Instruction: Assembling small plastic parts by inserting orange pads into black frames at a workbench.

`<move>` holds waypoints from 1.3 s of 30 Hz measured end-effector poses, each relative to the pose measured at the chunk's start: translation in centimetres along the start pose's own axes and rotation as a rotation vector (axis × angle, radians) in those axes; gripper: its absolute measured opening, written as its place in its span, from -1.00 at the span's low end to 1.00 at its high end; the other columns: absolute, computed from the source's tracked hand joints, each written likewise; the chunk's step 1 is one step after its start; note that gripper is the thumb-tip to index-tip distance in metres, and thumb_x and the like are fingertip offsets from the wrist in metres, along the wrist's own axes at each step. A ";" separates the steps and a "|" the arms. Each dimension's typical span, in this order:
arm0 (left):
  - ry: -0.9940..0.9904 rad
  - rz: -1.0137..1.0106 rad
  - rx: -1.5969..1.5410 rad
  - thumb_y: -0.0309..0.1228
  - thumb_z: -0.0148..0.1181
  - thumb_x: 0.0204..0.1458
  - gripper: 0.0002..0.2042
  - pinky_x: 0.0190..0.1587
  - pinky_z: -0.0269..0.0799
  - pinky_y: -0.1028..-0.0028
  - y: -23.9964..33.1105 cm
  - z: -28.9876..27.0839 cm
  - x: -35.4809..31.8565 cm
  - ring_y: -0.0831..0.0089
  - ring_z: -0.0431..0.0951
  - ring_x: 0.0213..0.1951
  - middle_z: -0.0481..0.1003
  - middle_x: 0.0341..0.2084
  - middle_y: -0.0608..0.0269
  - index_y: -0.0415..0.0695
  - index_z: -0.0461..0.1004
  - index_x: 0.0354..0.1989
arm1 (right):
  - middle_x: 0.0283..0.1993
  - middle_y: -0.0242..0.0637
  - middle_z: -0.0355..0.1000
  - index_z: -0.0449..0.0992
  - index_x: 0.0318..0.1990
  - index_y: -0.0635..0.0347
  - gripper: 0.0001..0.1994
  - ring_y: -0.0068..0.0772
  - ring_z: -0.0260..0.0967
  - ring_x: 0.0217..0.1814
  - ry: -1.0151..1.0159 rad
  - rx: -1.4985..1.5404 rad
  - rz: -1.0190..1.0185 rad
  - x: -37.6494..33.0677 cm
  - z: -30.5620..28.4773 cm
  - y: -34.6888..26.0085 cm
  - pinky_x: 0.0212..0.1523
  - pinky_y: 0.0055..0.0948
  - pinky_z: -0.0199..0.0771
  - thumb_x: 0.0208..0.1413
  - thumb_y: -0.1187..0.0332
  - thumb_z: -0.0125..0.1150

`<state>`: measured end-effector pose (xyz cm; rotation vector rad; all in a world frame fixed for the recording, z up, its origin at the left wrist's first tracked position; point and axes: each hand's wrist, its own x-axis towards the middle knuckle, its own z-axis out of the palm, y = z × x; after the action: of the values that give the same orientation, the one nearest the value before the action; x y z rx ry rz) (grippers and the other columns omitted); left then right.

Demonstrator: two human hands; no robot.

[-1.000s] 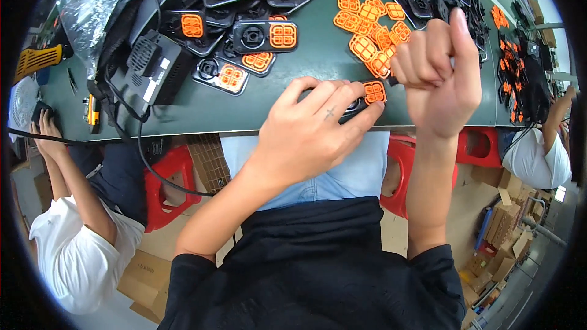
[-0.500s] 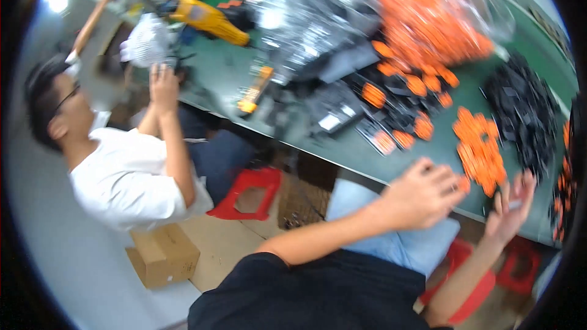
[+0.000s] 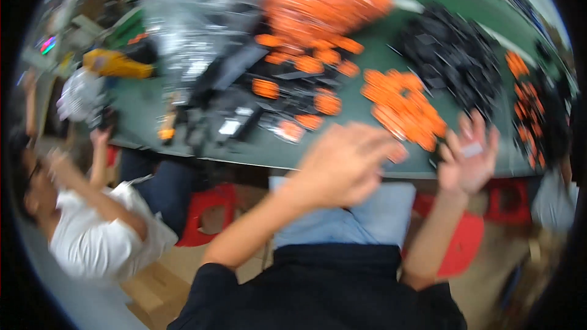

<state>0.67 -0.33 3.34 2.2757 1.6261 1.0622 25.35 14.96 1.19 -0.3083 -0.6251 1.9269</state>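
clear bag (image 3: 202,30) above orange parts (image 3: 403,107)

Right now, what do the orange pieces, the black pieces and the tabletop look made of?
Orange pieces: likely moulded plastic, one even bright colour, many alike; blur hides the finish. Black pieces: probably plastic too, dark and dull, heaped loosely. Tabletop: smooth green sheet, perhaps a rubber or laminate mat; the blur leaves it open.

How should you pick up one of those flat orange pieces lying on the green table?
Likely from above, pinching its two opposite edges: the orange pieces lie flat on the green table in a loose spread. An outer one nearest the right hand looks easiest, though blur hides its exact outline.
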 end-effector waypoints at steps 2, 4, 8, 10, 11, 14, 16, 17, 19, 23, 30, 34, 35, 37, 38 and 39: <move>-0.046 -0.043 0.019 -0.47 0.31 -0.02 -0.54 0.18 0.47 0.09 -1.0 -0.9 -0.3 0.01 0.61 0.14 0.62 0.13 0.08 -0.10 0.61 0.14 | -0.21 -0.47 0.27 0.43 0.11 0.02 -0.67 -0.58 0.00 -0.53 -0.130 0.072 0.059 1.0 -0.2 0.8 -0.51 -0.51 0.01 0.53 0.00 -0.07; -0.035 -0.086 -0.013 -0.53 0.24 -0.06 -0.57 0.13 0.47 0.13 -1.2 -0.7 -0.7 0.01 0.63 0.08 0.66 0.04 0.03 -0.18 0.64 0.07 | -0.19 -0.45 0.29 0.43 0.14 0.04 -0.70 -0.54 0.08 -0.47 -0.148 0.102 0.045 1.1 -0.7 0.9 -0.43 -0.44 0.12 0.50 0.08 -0.05; 0.050 -0.070 -0.040 -0.54 0.24 -0.06 -0.63 0.10 0.47 0.16 -0.7 0.8 0.3 0.05 0.63 0.08 0.67 0.00 0.11 -0.16 0.67 -0.01 | -0.21 -0.45 0.27 0.43 0.19 0.11 -0.73 -0.55 0.06 -0.43 -0.148 0.026 -0.001 0.7 -1.3 0.0 -0.41 -0.47 0.12 0.50 0.24 0.00; 0.003 -0.014 -0.003 -0.52 0.29 -0.04 -0.65 0.10 0.46 0.18 -0.7 1.6 0.5 0.08 0.63 0.07 0.67 0.00 0.17 -0.13 0.68 -0.02 | -0.26 -0.46 0.25 0.43 0.16 0.13 -0.78 -0.56 0.06 -0.43 -0.146 0.010 -0.019 0.5 -1.3 -0.7 -0.41 -0.49 0.11 0.51 0.28 0.01; -0.046 0.063 0.041 -0.49 0.34 -0.02 -0.67 0.09 0.45 0.20 -0.7 1.6 0.2 0.12 0.63 0.06 0.67 -0.01 0.22 -0.09 0.69 -0.02 | -0.27 -0.47 0.23 0.42 0.15 0.14 -0.80 -0.58 0.04 -0.45 -0.125 -0.017 -0.038 0.3 -0.9 -0.6 -0.44 -0.51 0.08 0.54 0.30 -0.01; -0.030 0.046 0.077 -0.41 0.46 -0.01 -0.69 0.08 0.43 0.24 -0.4 1.9 -0.2 0.18 0.62 0.03 0.67 -0.03 0.30 -0.02 0.70 -0.04 | -0.30 -0.47 0.22 0.40 0.12 0.14 -0.81 -0.58 0.01 -0.47 -0.177 -0.136 -0.023 0.1 -0.9 -0.6 -0.46 -0.51 0.06 0.54 0.28 -0.02; -0.029 0.022 0.072 -0.32 0.55 -0.05 -0.65 0.06 0.42 0.23 -0.2 1.9 -0.4 0.20 0.60 0.01 0.66 -0.04 0.33 0.00 0.70 -0.04 | -0.36 -0.47 0.17 0.39 0.07 0.13 -0.79 -0.58 -0.02 -0.49 -0.206 -0.170 0.006 -0.2 -0.7 -0.7 -0.47 -0.51 0.02 0.56 0.21 -0.05; -0.039 0.014 0.071 -0.30 0.57 -0.07 -0.63 0.06 0.42 0.23 -0.1 1.8 -0.3 0.20 0.60 0.01 0.66 -0.03 0.34 0.00 0.70 -0.03 | -0.40 -0.48 0.15 0.37 0.02 0.12 -0.76 -0.58 -0.03 -0.49 -0.263 -0.175 0.059 -0.4 -0.2 -1.0 -0.47 -0.51 0.00 0.57 0.16 -0.08; -0.069 0.015 0.066 -0.26 0.61 -0.12 -0.57 0.06 0.42 0.23 -0.3 1.6 -0.4 0.20 0.58 0.01 0.65 -0.03 0.36 0.01 0.70 -0.01 | -0.46 -0.50 0.12 0.32 -0.12 0.08 -0.64 -0.58 -0.07 -0.51 -0.368 -0.201 0.126 -0.8 1.0 -1.4 -0.46 -0.50 -0.07 0.60 -0.01 -0.17; -0.071 0.020 0.036 -0.27 0.60 -0.12 -0.56 0.06 0.42 0.24 -0.5 1.4 -0.4 0.19 0.58 0.00 0.64 -0.04 0.35 0.01 0.70 0.00 | -0.45 -0.50 0.15 0.29 -0.17 0.02 -0.57 -0.59 -0.03 -0.48 -0.541 -0.290 0.174 0.1 2.3 -1.5 -0.34 -0.46 0.03 0.63 -0.11 -0.27; -0.077 -0.023 -0.081 -0.32 0.58 -0.18 -0.34 0.06 0.45 0.21 -0.7 1.0 0.1 0.09 0.56 0.01 0.57 0.09 0.20 -0.03 0.60 0.23 | -0.24 -0.47 0.20 0.30 -0.02 0.04 -0.63 -0.54 0.06 -0.40 -0.354 -0.176 0.301 0.1 3.6 0.6 -0.29 -0.40 0.10 0.63 -0.02 -0.31; 0.023 0.019 -0.046 -0.39 0.60 -0.22 -0.46 -0.09 0.48 0.24 -0.6 1.6 -0.3 0.14 0.58 -0.14 0.61 -0.10 0.19 -0.08 0.69 0.06 | -0.23 -0.43 0.19 0.26 -0.09 0.05 -0.71 -0.51 0.07 -0.39 -0.378 0.017 0.318 0.5 2.7 1.2 -0.36 -0.42 0.10 0.61 0.06 -0.21; 0.103 0.047 -0.044 -0.41 0.61 -0.24 -0.51 -0.16 0.49 0.26 -0.6 1.7 -0.6 0.16 0.59 -0.21 0.63 -0.18 0.20 -0.11 0.72 -0.01 | -0.29 -0.42 0.17 0.23 -0.22 0.04 -0.66 -0.50 0.03 -0.41 -0.375 0.090 0.295 0.4 2.8 1.5 -0.38 -0.43 0.08 0.61 0.05 -0.18; 0.154 -0.005 -0.091 -0.41 0.63 -0.24 -0.55 -0.22 0.48 0.28 0.7 1.9 -0.6 0.19 0.58 -0.28 0.62 -0.25 0.20 -0.13 0.73 -0.07 | -0.32 -0.43 0.15 0.21 -0.28 0.03 -0.63 -0.50 0.01 -0.42 -0.390 0.151 0.243 -0.1 3.4 2.6 -0.39 -0.43 0.08 0.62 0.04 -0.18; 0.206 -0.058 -0.132 -0.40 0.66 -0.25 -0.58 -0.29 0.47 0.31 1.4 2.0 -0.6 0.21 0.57 -0.35 0.62 -0.33 0.21 -0.15 0.74 -0.12 | -0.35 -0.44 0.14 0.19 -0.34 0.02 -0.59 -0.50 0.00 -0.42 -0.410 0.213 0.192 -0.5 3.7 3.2 -0.40 -0.44 0.08 0.62 0.03 -0.18; 0.209 -0.071 -0.156 -0.38 0.67 -0.20 -0.58 -0.32 0.48 0.32 2.1 2.2 -0.4 0.22 0.58 -0.36 0.62 -0.33 0.18 -0.20 0.72 -0.12 | -0.38 -0.45 0.12 0.17 -0.39 0.03 -0.54 -0.50 -0.02 -0.43 -0.386 0.247 0.177 -0.8 4.4 3.7 -0.41 -0.43 0.09 0.63 0.02 -0.19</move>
<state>3.55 -0.94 2.56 2.0514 1.6195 1.3964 20.75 11.80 2.70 0.1760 -0.6139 2.2304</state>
